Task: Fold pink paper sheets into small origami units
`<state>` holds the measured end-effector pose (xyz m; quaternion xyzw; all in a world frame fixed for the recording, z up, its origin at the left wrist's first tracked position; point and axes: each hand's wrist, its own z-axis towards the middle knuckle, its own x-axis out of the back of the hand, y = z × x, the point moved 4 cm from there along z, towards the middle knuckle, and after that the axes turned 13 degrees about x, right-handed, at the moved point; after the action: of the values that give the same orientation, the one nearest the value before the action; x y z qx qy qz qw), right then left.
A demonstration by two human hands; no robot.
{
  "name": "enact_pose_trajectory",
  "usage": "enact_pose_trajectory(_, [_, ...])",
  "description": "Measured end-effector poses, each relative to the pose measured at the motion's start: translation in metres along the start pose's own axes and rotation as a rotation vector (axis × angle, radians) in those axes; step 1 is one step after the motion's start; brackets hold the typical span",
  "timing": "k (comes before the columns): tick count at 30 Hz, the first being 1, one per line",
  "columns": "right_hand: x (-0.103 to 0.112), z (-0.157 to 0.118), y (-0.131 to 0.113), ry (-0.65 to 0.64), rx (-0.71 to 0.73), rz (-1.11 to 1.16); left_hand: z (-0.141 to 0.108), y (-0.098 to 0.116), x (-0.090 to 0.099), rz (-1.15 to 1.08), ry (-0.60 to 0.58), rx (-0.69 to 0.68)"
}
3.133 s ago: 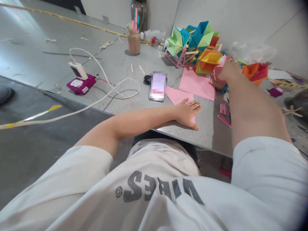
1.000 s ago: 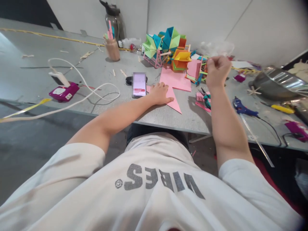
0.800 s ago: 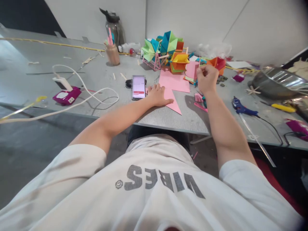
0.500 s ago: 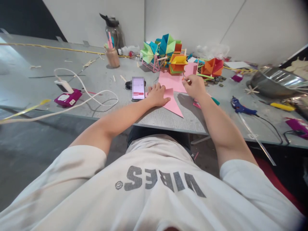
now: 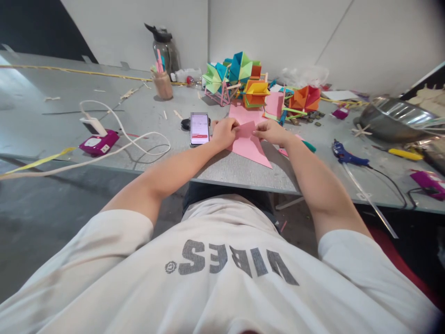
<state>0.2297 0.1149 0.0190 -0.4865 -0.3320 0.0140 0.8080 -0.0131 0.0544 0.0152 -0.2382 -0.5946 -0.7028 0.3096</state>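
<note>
Pink paper lies near the table's front edge, with its upper part lifted between my hands. My left hand pinches the lifted part's left side. On the right side, the fingertips of my right hand close on the same paper. Behind it lies another pink sheet, partly under colourful folded paper shapes. A phone with a lit screen rests just left of my left hand, beside a dark object.
A purple box with a charger and white cable sits at left. A wooden cup stands at the back. Rightward are a blue glue gun, a yellow-handled tool and a metal bowl.
My left hand has gone from lying spread on the pink paper to pinching it. My right hand has moved down and left onto the paper, whose upper part is now raised.
</note>
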Motion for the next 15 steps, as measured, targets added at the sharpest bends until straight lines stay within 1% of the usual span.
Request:
enact_pose_trajectory(2, [0.004,0.001,0.004,0.013,0.001,-0.061,-0.004,0.003,0.003,-0.004,0.022,-0.005])
enact_pose_trajectory(3, [0.008,0.002,0.007,0.053,-0.007,-0.104,-0.006,0.004,0.004,-0.007,0.047,-0.010])
enact_pose_trajectory(5, [0.020,0.003,0.010,0.178,-0.025,-0.195,-0.011,0.007,0.007,-0.027,0.106,-0.035])
enact_pose_trajectory(7, [0.031,0.004,0.012,0.326,-0.026,-0.262,-0.013,0.009,0.006,-0.098,0.121,-0.059])
enact_pose_trajectory(9, [0.037,0.004,0.010,0.435,-0.005,-0.290,-0.012,0.009,-0.001,-0.244,0.059,-0.037])
enact_pose_trajectory(10, [0.038,0.004,0.009,0.468,0.012,-0.291,-0.010,0.007,-0.006,-0.341,0.006,0.005])
enact_pose_trajectory(12, [0.036,0.004,0.004,0.493,0.053,-0.284,-0.005,0.002,-0.017,-0.552,-0.104,0.138])
enact_pose_trajectory(15, [0.025,0.004,-0.006,0.478,0.103,-0.273,0.000,-0.005,-0.029,-0.802,-0.243,0.350])
